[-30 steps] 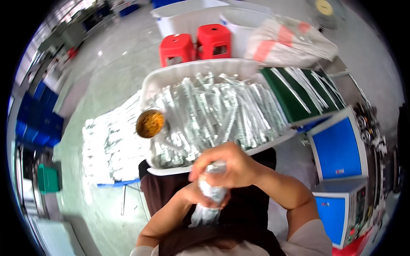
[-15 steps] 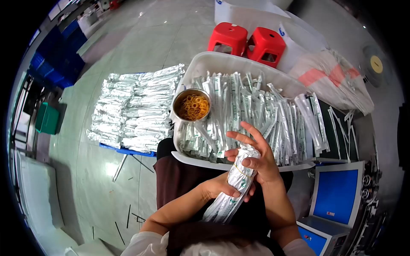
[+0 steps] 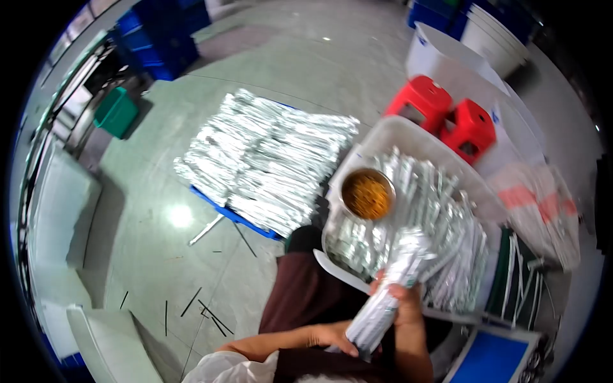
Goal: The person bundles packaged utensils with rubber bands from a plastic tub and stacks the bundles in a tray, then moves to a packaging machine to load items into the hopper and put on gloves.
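Observation:
A bundle of long, thin silver-and-white packets (image 3: 378, 311) slants across my lap, its far end over the white bin. My left hand (image 3: 337, 336) is closed round its near end. Further up, my right hand (image 3: 403, 307) grips the same bundle, its fingers partly hidden behind it. Motion blur hides any band on the bundle. Loose packets of the same sort (image 3: 447, 210) fill the white plastic bin (image 3: 345, 271) in front of me. A round metal bowl (image 3: 345, 199) of yellow-brown rubber bands (image 3: 368, 195) rests on the packets at the bin's left side.
Stacked silver packets (image 3: 268, 159) cover a blue tray (image 3: 214, 203) to the left. Two red stools (image 3: 421, 101) stand behind the bin. A woven sack (image 3: 536, 217) and white strips (image 3: 520, 274) are at the right. Dark strips (image 3: 214, 318) lie on the floor.
My view has swung left, so the bin and stools appear further right. My right hand's spread fingers have closed round the bundle. A rubber band seen around it earlier is no longer discernible.

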### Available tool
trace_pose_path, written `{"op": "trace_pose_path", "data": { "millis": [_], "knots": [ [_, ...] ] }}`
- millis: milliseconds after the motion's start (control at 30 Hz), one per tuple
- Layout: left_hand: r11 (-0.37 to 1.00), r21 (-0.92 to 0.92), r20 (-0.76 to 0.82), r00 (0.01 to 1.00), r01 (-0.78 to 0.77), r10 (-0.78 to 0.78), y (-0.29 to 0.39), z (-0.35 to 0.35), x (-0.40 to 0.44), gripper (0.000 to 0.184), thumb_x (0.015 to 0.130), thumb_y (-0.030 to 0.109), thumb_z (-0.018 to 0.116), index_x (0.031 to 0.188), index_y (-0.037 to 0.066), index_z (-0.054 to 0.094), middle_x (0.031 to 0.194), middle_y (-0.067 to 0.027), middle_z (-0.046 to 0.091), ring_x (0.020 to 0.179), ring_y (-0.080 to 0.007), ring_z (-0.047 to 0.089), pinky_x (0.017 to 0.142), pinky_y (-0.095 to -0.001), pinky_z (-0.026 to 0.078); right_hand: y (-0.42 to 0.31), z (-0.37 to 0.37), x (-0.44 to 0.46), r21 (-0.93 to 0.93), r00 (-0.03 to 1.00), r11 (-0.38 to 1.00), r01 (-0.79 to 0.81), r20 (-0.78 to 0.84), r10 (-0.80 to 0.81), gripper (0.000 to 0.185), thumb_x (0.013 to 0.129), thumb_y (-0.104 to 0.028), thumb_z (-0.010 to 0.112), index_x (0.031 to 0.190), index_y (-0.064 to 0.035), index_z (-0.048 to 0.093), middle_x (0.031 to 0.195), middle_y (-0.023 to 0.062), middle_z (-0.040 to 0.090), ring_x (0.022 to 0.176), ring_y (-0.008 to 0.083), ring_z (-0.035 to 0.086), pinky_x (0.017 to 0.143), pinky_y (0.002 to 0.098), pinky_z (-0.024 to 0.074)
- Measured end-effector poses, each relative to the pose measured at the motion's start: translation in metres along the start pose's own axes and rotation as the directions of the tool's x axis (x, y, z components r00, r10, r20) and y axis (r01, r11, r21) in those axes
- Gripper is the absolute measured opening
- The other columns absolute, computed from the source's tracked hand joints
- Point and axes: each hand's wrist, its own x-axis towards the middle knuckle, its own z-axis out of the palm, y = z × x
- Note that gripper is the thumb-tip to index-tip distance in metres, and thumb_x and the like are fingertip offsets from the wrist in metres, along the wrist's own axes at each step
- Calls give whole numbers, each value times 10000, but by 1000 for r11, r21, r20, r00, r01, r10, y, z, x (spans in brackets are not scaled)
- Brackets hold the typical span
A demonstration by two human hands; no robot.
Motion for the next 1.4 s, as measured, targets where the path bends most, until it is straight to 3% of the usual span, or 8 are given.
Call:
{"op": "trace_pose_path", "data": {
  "millis": [200,333,467,800,933,1067,1267,1400],
  "knots": [
    [732,652,-501,611,-200,613,119,-6,-30,690,599,150,729,1188,-17,410,1037,-86,546,947,-145,505,842,-289,401,-51,68,89,-274,887,843,462,158,-435,831,661,-410,699,1231,36,292,1035,154,488,941,218,508,811,329,413],
    [426,824,-445,-39,374,895,238,-112,-68,565,624,236,707,1109,84,461,891,-142,611,782,-242,613,702,-351,478,-47,47,79,-411,959,867,281,105,-261,692,716,-338,688,1208,25,364,1079,154,507,938,233,537,795,330,431],
    [285,560,-217,-195,778,957,339,-222,-97,581,624,373,710,1066,90,462,835,-135,608,711,-318,601,611,-402,467,-23,-19,65,-648,974,755,103,-89,-209,402,795,-78,562,1148,57,423,998,110,542,879,194,542,769,302,447],
    [162,177,-667,-3,971,745,385,-417,-91,465,801,377,521,1120,41,479,881,-150,601,884,-317,529,702,-421,431,-58,-84,53,-919,893,283,-275,-353,-277,302,744,-91,599,1022,8,534,895,100,594,817,192,583,712,289,458],
    [9,-258,-446,-128,966,886,370,-419,-110,770,784,583,432,1357,141,169,1265,-204,347,1133,-352,381,865,-491,341,-48,-114,30,-886,788,314,-341,-451,-418,325,766,-126,606,1056,-14,510,1003,135,554,906,253,553,771,331,437],
    [-72,178,72,60,981,996,323,-376,-127,634,846,472,428,1315,75,269,1252,-193,378,1170,-353,350,941,-467,300,-35,-144,4,-944,733,67,-325,-295,-613,363,779,-171,604,1088,-20,490,1092,172,499,997,320,499,827,387,411],
    [108,652,-72,-81,750,994,155,-133,-40,294,799,108,580,1021,-39,455,921,-204,531,866,-310,523,752,-392,434,-20,-280,-19,-857,505,58,-511,-355,-787,680,739,-390,635,1163,84,395,1179,260,420,1076,372,440,886,416,374],
    [-251,470,-93,330,846,939,79,-53,-11,419,813,232,572,1100,-42,438,988,-230,507,876,-348,511,782,-413,422,-61,-340,26,-552,489,210,-807,-824,-285,1040,612,-615,627,1248,123,264,1307,297,249,1244,371,225,1018,410,212]
  ]
}}
